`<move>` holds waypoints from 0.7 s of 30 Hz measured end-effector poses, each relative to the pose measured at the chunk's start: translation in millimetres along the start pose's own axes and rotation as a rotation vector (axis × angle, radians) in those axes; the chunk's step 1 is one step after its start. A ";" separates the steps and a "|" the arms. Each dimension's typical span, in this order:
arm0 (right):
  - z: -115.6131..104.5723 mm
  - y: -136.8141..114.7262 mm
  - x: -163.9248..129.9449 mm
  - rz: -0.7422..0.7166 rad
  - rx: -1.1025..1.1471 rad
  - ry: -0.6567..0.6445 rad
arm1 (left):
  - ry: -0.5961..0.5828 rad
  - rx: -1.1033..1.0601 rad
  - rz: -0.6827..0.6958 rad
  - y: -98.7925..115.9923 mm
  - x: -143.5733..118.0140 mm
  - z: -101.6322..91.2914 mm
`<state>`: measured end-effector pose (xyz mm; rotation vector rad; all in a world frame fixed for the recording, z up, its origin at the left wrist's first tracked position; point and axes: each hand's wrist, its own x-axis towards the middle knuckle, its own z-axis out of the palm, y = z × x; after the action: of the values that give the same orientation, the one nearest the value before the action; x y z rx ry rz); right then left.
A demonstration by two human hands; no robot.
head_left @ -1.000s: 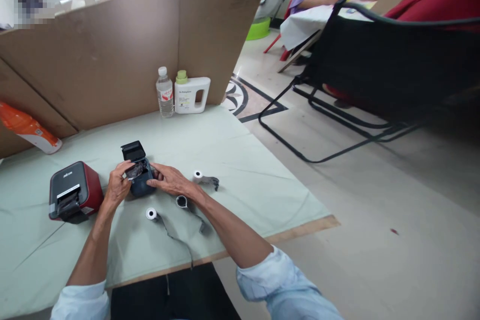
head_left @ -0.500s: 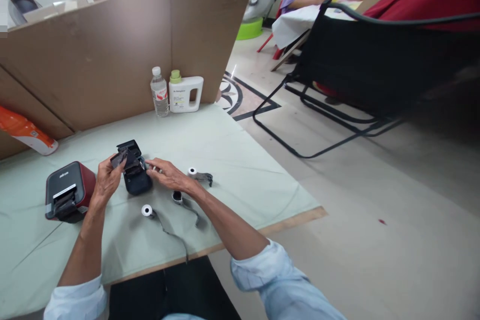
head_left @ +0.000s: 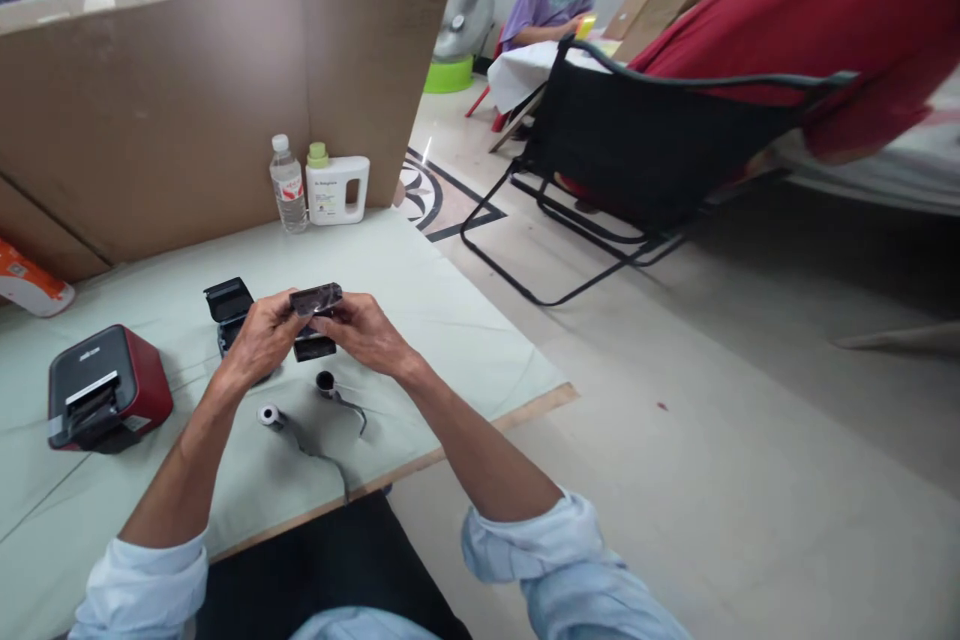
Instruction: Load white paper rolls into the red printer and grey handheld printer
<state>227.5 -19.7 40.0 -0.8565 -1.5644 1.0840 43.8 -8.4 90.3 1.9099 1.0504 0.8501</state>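
Note:
A dark, glossy ribbon cartridge is held up between both hands, above the table. My left hand grips its left side, with the thumb in front. My right hand pinches the right side. Below the hands shows another black piece; whether it joins the cartridge I cannot tell. Behind my left hand stands a small black printer with its lid raised, partly hidden. Nearer me lie a white-ended ribbon roll and a dark-cored roll, each trailing a dark strip.
A red and black printer stands at left. Along the cardboard screen are a water bottle, a white jug and an orange-white bottle. Beyond the table's right edge are a black folding chair and two people.
Both hands have come together to the right of the small printer, lifting the cartridge away from it. My right hand has left the printer's side and now holds the cartridge. The view has shifted right.

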 end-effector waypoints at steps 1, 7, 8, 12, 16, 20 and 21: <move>-2.1 0.7 -5.1 0.008 0.004 0.051 | -0.001 0.012 0.015 1.0 1.1 4.3; -7.9 5.1 -35.9 0.128 0.064 0.283 | -0.152 -0.063 -0.065 -15.5 -5.8 16.9; -7.4 6.5 -40.0 0.156 0.079 0.310 | -0.202 -0.101 -0.092 -19.6 -7.3 18.1; -8.4 12.4 -53.3 0.226 0.133 0.360 | -0.270 -0.063 -0.140 -29.2 -9.0 20.1; -17.9 14.4 -70.0 0.211 0.095 0.434 | -0.232 0.292 -0.023 -30.2 -2.8 16.2; -24.0 17.8 -97.1 0.174 -0.019 0.441 | -0.274 0.510 0.104 -32.1 5.0 18.1; -24.3 19.8 -104.9 0.163 -0.065 0.435 | -0.299 0.540 0.121 -32.7 6.6 20.5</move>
<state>276.7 -103.0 -11.4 -1.1925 -1.1853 0.8874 51.8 2.6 53.6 2.4769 1.0546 0.3359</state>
